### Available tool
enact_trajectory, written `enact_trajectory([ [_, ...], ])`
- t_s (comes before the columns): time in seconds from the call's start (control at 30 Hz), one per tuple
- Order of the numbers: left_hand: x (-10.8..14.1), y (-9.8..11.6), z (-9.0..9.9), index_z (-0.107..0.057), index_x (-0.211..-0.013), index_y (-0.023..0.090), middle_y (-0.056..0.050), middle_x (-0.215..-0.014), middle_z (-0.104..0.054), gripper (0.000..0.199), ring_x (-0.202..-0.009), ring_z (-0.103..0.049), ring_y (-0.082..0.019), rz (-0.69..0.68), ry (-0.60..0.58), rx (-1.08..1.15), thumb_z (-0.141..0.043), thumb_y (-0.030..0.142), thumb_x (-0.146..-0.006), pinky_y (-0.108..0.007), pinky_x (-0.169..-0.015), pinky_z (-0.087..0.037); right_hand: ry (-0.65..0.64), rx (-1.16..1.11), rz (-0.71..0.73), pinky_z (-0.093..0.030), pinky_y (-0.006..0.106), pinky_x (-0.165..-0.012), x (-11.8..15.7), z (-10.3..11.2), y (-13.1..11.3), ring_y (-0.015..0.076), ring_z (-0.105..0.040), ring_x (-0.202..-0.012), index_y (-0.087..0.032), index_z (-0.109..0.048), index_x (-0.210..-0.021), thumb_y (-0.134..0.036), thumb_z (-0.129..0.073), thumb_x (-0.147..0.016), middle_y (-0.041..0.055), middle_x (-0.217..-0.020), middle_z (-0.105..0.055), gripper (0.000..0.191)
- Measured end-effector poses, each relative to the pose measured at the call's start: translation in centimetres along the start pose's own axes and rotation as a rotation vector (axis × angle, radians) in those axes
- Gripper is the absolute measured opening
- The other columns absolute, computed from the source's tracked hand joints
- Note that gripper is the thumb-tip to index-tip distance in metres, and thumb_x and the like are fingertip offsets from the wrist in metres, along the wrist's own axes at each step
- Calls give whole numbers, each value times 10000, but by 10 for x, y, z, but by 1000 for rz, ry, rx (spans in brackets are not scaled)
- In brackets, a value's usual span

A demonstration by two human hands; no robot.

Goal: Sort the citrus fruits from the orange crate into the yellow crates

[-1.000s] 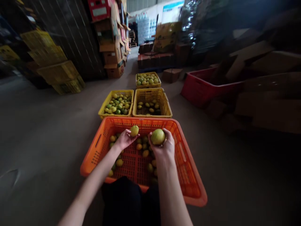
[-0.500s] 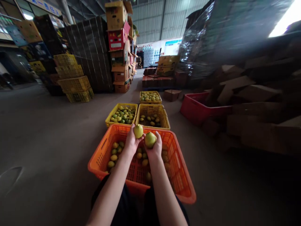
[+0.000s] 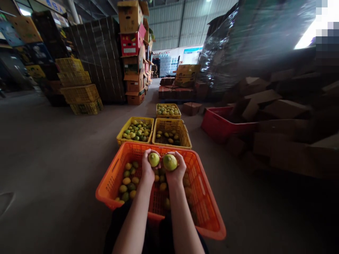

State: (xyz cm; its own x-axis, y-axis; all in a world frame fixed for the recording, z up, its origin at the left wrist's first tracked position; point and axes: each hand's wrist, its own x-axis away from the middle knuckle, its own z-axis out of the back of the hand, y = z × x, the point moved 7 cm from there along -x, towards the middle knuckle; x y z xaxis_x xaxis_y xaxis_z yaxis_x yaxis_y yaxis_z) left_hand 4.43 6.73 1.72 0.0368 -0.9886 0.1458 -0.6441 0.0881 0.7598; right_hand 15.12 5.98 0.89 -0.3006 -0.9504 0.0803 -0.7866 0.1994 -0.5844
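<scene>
My left hand (image 3: 147, 171) is curled round a yellow-green lemon (image 3: 154, 160), its nubbed end turned up. In my right hand (image 3: 179, 173) lies a second, slightly bigger and greener lemon (image 3: 170, 162). Both hands are side by side above the far part of an orange crate (image 3: 209, 197). Inside that crate several yellow and green lemons (image 3: 126, 181) lie at the left, with more in the middle and at the right, partly hidden by my forearms.
Beyond the orange crate stand a yellow crate (image 3: 120, 137) full of lemons, a part-filled yellow crate (image 3: 186, 135), and another full one (image 3: 168, 116) behind. A red crate (image 3: 225, 128) and a heap of cardboard (image 3: 283, 130) are at the right; stacked boxes (image 3: 132, 63) rise behind.
Both hands have drawn slightly down and nearer to me, still holding the lemons. The left lemon has tilted so its end faces up. The view has shifted a little.
</scene>
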Motion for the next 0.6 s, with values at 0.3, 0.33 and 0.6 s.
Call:
enact_trajectory([
  [0.3, -2, 1, 1, -557, -584, 156, -6, -518, -548, 342, -347, -418, -66, 33, -84, -91, -417, 420, -750, -186, -327, -225, -91, -70, -71, -484, 244, -561, -3, -6, 5, 129, -595, -553, -150, -611, -567, -333, -597, -658, 3, -580, -626, 205],
  [0.33, -3, -1, 1, -561, -602, 152, -8, -528, -551, 353, -351, -424, -66, 74, -74, -57, -393, 412, -770, -182, -325, -230, -74, -80, -89, -483, 243, -546, -4, -5, 7, 129, -594, -546, -149, -609, -574, -332, -596, -660, 3, -583, -629, 203],
  [0.6, 4, -7, 8, -541, -774, 157, -7, -590, -573, 236, -441, -507, -60, 277, 70, 248, -478, 381, -816, -117, -360, -344, -3, -212, -353, -501, 227, -500, -4, -5, 28, 128, -593, -548, -160, -592, -764, -332, -621, -694, 5, -619, -645, 188],
])
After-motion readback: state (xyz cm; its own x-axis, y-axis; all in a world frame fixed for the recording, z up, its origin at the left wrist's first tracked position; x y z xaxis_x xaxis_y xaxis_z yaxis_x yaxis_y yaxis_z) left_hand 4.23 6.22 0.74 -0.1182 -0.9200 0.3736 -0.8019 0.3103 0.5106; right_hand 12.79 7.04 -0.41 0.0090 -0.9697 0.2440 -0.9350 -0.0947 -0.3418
